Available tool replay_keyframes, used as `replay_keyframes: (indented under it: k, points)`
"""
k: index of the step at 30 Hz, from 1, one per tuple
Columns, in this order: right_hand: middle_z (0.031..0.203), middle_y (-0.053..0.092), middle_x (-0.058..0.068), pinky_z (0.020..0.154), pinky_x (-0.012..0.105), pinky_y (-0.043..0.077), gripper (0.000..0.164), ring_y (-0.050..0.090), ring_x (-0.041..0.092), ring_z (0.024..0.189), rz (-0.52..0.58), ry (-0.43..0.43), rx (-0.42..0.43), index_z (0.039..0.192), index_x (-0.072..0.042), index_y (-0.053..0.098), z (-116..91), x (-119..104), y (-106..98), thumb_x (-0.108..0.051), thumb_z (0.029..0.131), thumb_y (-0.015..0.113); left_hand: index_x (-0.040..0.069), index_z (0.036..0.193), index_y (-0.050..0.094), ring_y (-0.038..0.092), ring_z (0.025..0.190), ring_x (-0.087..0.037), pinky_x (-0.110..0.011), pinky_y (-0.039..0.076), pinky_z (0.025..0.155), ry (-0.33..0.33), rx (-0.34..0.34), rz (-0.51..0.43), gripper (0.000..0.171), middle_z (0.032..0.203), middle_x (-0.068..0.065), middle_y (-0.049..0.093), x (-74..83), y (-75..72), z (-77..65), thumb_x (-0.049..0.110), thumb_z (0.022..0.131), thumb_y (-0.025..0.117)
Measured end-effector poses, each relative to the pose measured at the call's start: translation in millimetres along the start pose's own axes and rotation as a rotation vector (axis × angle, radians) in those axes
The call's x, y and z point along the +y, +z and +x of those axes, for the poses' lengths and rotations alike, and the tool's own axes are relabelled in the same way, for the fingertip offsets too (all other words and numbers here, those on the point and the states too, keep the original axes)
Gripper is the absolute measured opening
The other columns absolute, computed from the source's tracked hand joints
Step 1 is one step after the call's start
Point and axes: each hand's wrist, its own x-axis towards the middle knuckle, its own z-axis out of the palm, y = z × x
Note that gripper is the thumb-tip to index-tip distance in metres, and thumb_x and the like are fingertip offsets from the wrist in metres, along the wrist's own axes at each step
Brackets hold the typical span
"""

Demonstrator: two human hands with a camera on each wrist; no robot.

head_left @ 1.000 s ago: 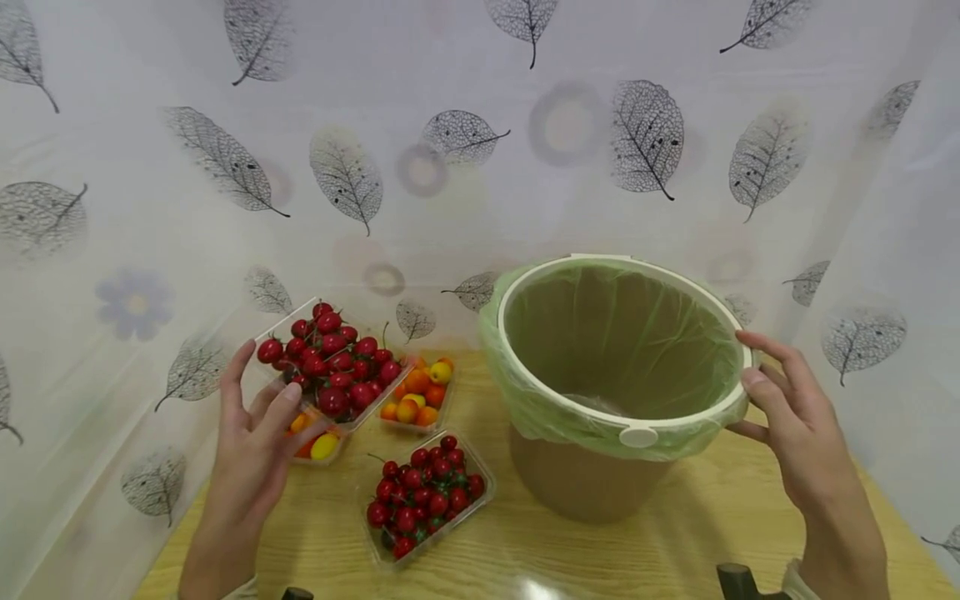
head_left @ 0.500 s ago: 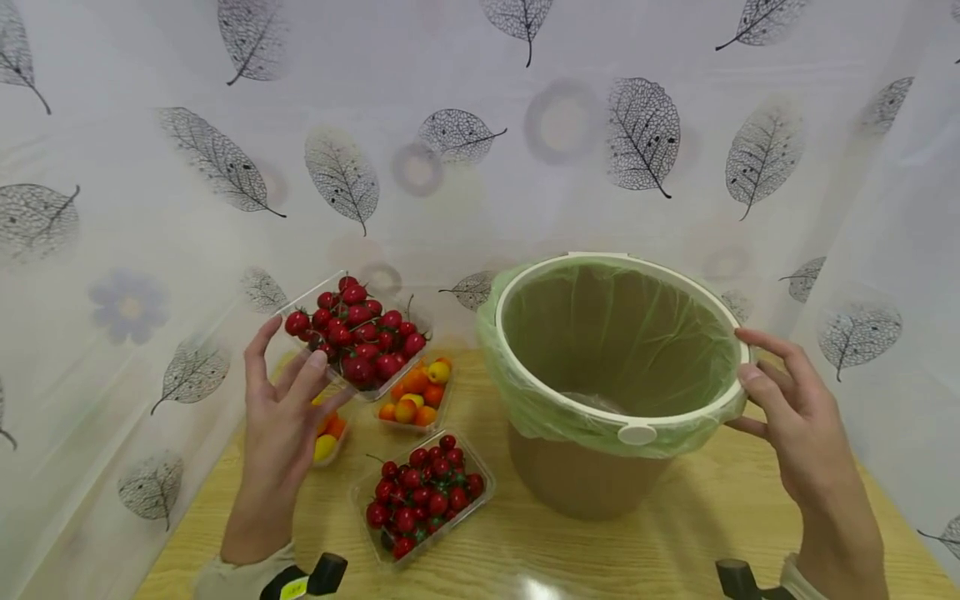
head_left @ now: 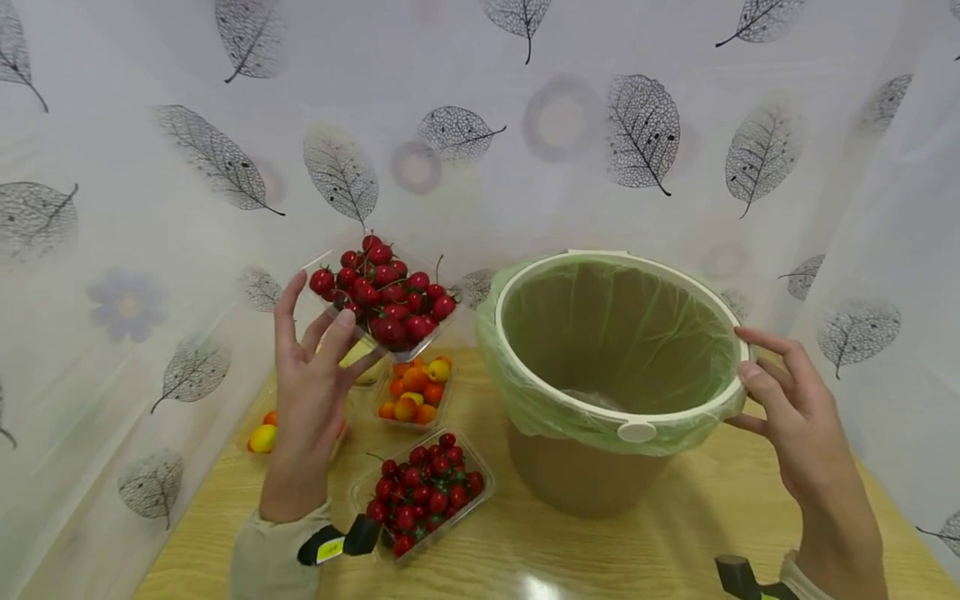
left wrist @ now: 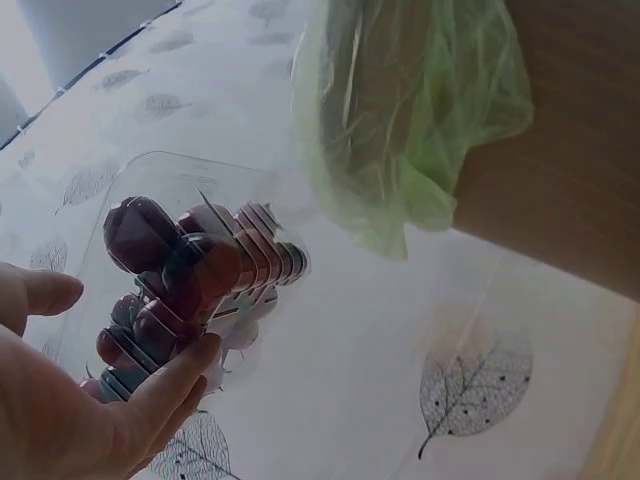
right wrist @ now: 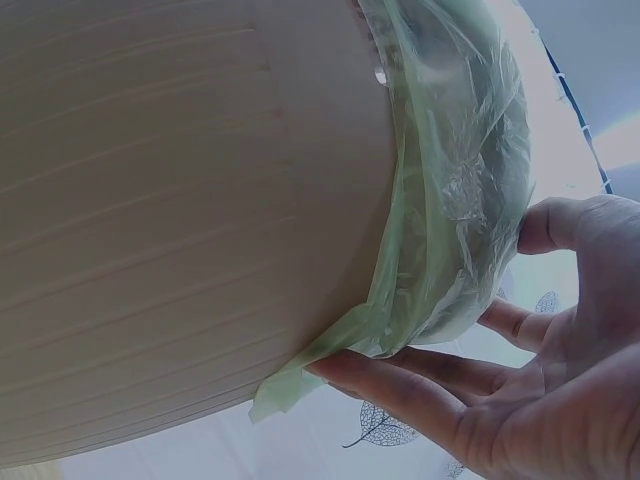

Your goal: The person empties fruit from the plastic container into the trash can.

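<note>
My left hand (head_left: 313, 383) grips the left side of a clear plastic box of red, cherry-like fruit (head_left: 390, 292), thumb in front and fingers spread along the edge. The box is raised above the table and tilted; its underside (left wrist: 190, 285) shows in the left wrist view. To its right stands a brown trash can (head_left: 592, 475) with a white rim ring and a green bag (head_left: 532, 412) folded over its lip. My right hand (head_left: 798, 425) holds the can's right rim, fingers on the folded bag (right wrist: 445, 200) in the right wrist view.
A second clear box of cherries (head_left: 423, 492) lies on the wooden table (head_left: 600, 562) left of the can. Behind it sits a box of orange and yellow fruit (head_left: 415, 392). Another such box (head_left: 262, 437) is partly hidden by my left arm. A leaf-printed sheet (head_left: 465, 50) surrounds the table.
My left hand has lifted the box of red fruit up and to the right, towards the trash can. The right hand has stayed at the rim.
</note>
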Motion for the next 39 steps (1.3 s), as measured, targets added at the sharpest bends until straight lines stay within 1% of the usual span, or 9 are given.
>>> replay_keyframes:
  k: [8, 15, 18, 23, 30, 32, 34, 37, 39]
  points:
    - [0.126, 0.067, 0.005, 0.067, 0.028, 0.062, 0.042, 0.071, 0.013, 0.103, -0.005, -0.004, 0.001, 0.149, -0.004, 0.046, 1, 0, 0, -0.004, 0.108, 0.045, 0.035, 0.156, 0.038, 0.059, 0.116, -0.038, -0.049, 0.061, 0.081, 0.099, -0.063, 0.087, 0.068, 0.145, -0.016, 0.042, 2.2, 25.1, 12.1, 0.016, 0.099, 0.07]
    - [0.127, 0.065, 0.004, 0.066, 0.028, 0.062, 0.041, 0.07, 0.012, 0.104, 0.001, -0.006, 0.0, 0.149, -0.004, 0.046, 0, 0, -1, -0.003, 0.108, 0.045, 0.037, 0.155, 0.041, 0.054, 0.121, -0.033, -0.048, 0.062, 0.076, 0.143, -0.083, 0.103, 0.067, 0.143, -0.015, 0.041, -0.7, 46.6, 19.2, 0.02, 0.098, 0.072]
    - [0.126, 0.066, 0.003, 0.066, 0.029, 0.062, 0.041, 0.07, 0.012, 0.103, -0.003, 0.001, -0.005, 0.149, -0.005, 0.046, -2, 1, -1, -0.004, 0.108, 0.045, 0.039, 0.155, 0.042, 0.055, 0.12, -0.034, -0.048, 0.062, 0.074, 0.159, -0.092, 0.111, 0.068, 0.144, -0.014, 0.04, -3.9, 53.1, 19.0, 0.019, 0.097, 0.072]
    - [0.12, 0.069, 0.004, 0.067, 0.029, 0.062, 0.041, 0.07, 0.013, 0.101, -0.029, 0.0, -0.005, 0.15, -0.006, 0.045, -2, 1, 0, -0.005, 0.108, 0.045, 0.038, 0.156, 0.04, 0.064, 0.111, -0.04, -0.045, 0.063, 0.075, 0.207, -0.102, 0.111, 0.071, 0.142, -0.016, 0.041, -6.6, 62.5, 18.2, 0.016, 0.097, 0.072]
    - [0.121, 0.069, 0.004, 0.066, 0.028, 0.062, 0.041, 0.07, 0.013, 0.101, -0.025, -0.016, -0.004, 0.149, -0.005, 0.046, -1, 1, -1, -0.004, 0.108, 0.044, 0.039, 0.155, 0.041, 0.065, 0.111, -0.038, -0.046, 0.062, 0.077, 0.256, -0.104, 0.145, 0.071, 0.144, -0.013, 0.038, -9.3, 78.0, 19.7, 0.016, 0.097, 0.073]
    - [0.123, 0.068, 0.003, 0.066, 0.028, 0.062, 0.041, 0.07, 0.013, 0.101, -0.024, -0.011, -0.004, 0.149, -0.005, 0.046, -2, 1, -2, -0.004, 0.108, 0.044, 0.036, 0.156, 0.042, 0.062, 0.115, -0.034, -0.044, 0.062, 0.081, 0.309, -0.097, 0.19, 0.07, 0.147, -0.01, 0.038, -11.7, 82.8, 21.4, 0.013, 0.097, 0.072]
    - [0.124, 0.067, 0.003, 0.067, 0.028, 0.062, 0.041, 0.07, 0.012, 0.102, -0.026, -0.005, -0.004, 0.15, -0.006, 0.046, -2, 2, -2, -0.004, 0.108, 0.044, 0.029, 0.157, 0.042, 0.055, 0.122, -0.027, -0.041, 0.06, 0.089, 0.386, -0.089, 0.246, 0.07, 0.15, -0.007, 0.04, -14.8, 87.5, 23.4, 0.008, 0.096, 0.071]
    - [0.124, 0.067, 0.003, 0.067, 0.028, 0.062, 0.042, 0.069, 0.012, 0.103, -0.027, 0.003, 0.0, 0.15, -0.006, 0.046, -3, 2, -1, -0.004, 0.108, 0.044, 0.017, 0.157, 0.042, 0.044, 0.131, -0.021, -0.039, 0.053, 0.102, 0.498, -0.082, 0.315, 0.069, 0.154, -0.005, 0.042, -20.2, 92.9, 25.7, 0.003, 0.095, 0.07]
    - [0.125, 0.067, 0.003, 0.067, 0.028, 0.062, 0.042, 0.07, 0.012, 0.103, -0.042, 0.0, -0.001, 0.15, -0.006, 0.045, -3, 2, 0, -0.005, 0.108, 0.044, 0.014, 0.156, 0.043, 0.04, 0.133, -0.018, -0.039, 0.049, 0.106, 0.532, -0.081, 0.335, 0.068, 0.153, -0.006, 0.043, -22.9, 95.3, 25.9, 0.002, 0.095, 0.07]
